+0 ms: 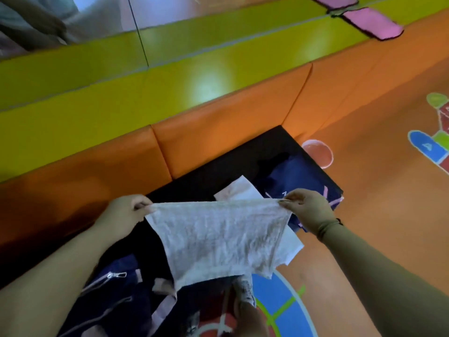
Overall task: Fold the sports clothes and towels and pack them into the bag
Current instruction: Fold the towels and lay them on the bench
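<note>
Both hands are holding a pale, loosely woven towel (218,237) stretched out in the air above the black mat (213,166). The left hand (126,210) is pinching the towel's upper left corner between thumb and curled fingers; the right hand (308,207) is pinching the upper right corner the same way, an olive sleeve (364,259) covering that arm to the wrist. The towel's top edge is running taut between the hands and the rest is hanging down slack. Behind it a folded white cloth (237,190) is lying on the mat, its corners showing above and right of the towel. A navy garment with pink trim (301,176) is lying at the mat's far right corner. The navy bag (114,295), pale zipper (109,278) showing, is sitting at the mat's near left edge, below the towel. Orange padded walls (218,135) are bordering the mat's far side.
</note>
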{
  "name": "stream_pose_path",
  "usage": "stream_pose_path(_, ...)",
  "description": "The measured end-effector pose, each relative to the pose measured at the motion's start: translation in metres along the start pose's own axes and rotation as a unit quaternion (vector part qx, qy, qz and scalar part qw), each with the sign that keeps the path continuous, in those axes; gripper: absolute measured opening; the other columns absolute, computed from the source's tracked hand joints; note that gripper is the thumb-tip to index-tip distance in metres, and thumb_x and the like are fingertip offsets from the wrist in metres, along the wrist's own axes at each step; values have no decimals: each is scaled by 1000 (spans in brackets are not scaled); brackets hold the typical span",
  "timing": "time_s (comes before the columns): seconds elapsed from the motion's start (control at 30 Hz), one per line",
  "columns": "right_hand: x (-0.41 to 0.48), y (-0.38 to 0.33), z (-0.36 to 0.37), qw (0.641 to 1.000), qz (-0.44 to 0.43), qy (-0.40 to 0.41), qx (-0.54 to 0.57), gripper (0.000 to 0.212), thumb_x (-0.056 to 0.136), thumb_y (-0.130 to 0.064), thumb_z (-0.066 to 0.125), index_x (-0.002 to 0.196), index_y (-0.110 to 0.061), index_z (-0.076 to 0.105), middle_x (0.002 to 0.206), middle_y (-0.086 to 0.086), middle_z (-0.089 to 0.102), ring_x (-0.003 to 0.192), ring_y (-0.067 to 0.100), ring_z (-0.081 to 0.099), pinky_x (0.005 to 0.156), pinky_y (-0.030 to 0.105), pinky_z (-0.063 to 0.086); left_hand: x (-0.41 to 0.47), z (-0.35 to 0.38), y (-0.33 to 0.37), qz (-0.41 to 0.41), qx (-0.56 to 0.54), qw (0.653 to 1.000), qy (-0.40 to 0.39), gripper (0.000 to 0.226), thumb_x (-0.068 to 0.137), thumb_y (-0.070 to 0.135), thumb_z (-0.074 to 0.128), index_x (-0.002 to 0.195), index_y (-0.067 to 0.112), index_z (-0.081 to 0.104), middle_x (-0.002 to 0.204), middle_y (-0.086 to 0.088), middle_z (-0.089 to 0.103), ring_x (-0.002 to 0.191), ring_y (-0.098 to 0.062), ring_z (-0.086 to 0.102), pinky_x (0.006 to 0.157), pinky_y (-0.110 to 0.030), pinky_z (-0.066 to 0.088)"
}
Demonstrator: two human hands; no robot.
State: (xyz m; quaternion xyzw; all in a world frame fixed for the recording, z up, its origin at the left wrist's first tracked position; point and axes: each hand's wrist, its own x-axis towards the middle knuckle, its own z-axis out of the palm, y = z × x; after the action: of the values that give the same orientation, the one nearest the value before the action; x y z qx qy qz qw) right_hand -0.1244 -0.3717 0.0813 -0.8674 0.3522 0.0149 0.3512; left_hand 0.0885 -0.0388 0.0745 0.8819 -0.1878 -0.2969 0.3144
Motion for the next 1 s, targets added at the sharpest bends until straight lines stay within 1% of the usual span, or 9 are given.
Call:
stream_pose_path(0.17, 75, 21, 29, 1000, 6, 31, -5, 17, 81, -24, 71, 88, -9, 71, 87, 6, 70, 80, 16, 58, 71, 22, 36, 77, 39, -12, -52, -51, 996, 50, 17, 91, 15, 61, 76, 24, 59, 74, -6, 65, 70, -23, 62, 68, -29, 49)
stream_pose_path(0.27, 117, 33, 43, 998, 22, 64, 2, 20, 82, -26, 70, 96, -12, 70, 94, 5, 71, 87, 17, 61, 74, 22, 38, 123, 58, -15, -60, -111, 986, 110, 8, 91, 7, 59, 92, 13, 63, 88, -8, 64, 61, -4, 61, 67, -15, 48)
stream_pose_path(0.37, 139, 43, 56, 993, 52, 98, 25, 32, 84, -23, 67, 114, -12, 63, 114, 6, 66, 103, 24, 61, 89, 32, 45, 147, 77, -26, -93, -138, 973, 162, 31, 89, 11, 62, 120, 11, 59, 118, -6, 60, 82, -17, 63, 89, -37, 48)
stream_pose_path(0.47, 130, 59, 81, 994, 68, 88, 13, 38, 83, -20, 68, 118, -9, 57, 117, 10, 62, 100, 27, 60, 86, 33, 44, 139, 105, -42, -121, -101, 979, 126, 33, 87, 19, 66, 119, 13, 59, 123, -8, 59, 104, -32, 60, 97, -47, 46)
stream_pose_path(0.57, 95, 82, 116, 995, 88, 34, 30, 40, 82, -18, 71, 116, -6, 54, 112, 12, 60, 87, 22, 58, 77, 26, 40, 113, 141, -66, -168, -49, 982, 69, 37, 88, 19, 65, 124, 12, 57, 126, -5, 56, 109, -23, 56, 90, -33, 42)
stream_pose_path(0.63, 68, 96, 137, 992, 120, -12, 23, 48, 81, -19, 71, 122, -6, 49, 117, 12, 55, 86, 19, 55, 76, 28, 41, 96, 162, -87, -201, -43, 978, 42, 47, 89, 19, 64, 132, 9, 49, 133, -9, 51, 114, -24, 53, 90, -33, 41)
stream_pose_path(0.73, 34, 112, 161, 982, 181, -59, -9, 61, 79, -23, 74, 128, -4, 43, 121, 15, 47, 96, 27, 55, 85, 37, 46, 77, 188, -116, -260, 10, 965, 9, 68, 88, 27, 64, 145, 7, 32, 145, -17, 35, 127, -35, 42, 99, -44, 40)
stream_pose_path(0.83, 8, 121, 178, 977, 191, -59, -80, 57, 76, -29, 76, 117, -2, 47, 112, 15, 46, 100, 30, 47, 91, 42, 42, 64, 207, -132, -303, 62, 951, -8, 75, 90, 33, 62, 148, 10, 22, 151, -17, 20, 131, -40, 34, 102, -49, 38)
stream_pose_path(1.0, -12, 117, 194, 968, 230, -38, -94, 60, 77, -30, 75, 119, 1, 45, 116, 16, 43, 99, 33, 49, 82, 37, 42, 61, 227, -146, -293, 76, 953, -4, 66, 85, 32, 67, 136, 3, 38, 134, -21, 41, 120, -40, 42, 92, -47, 45)
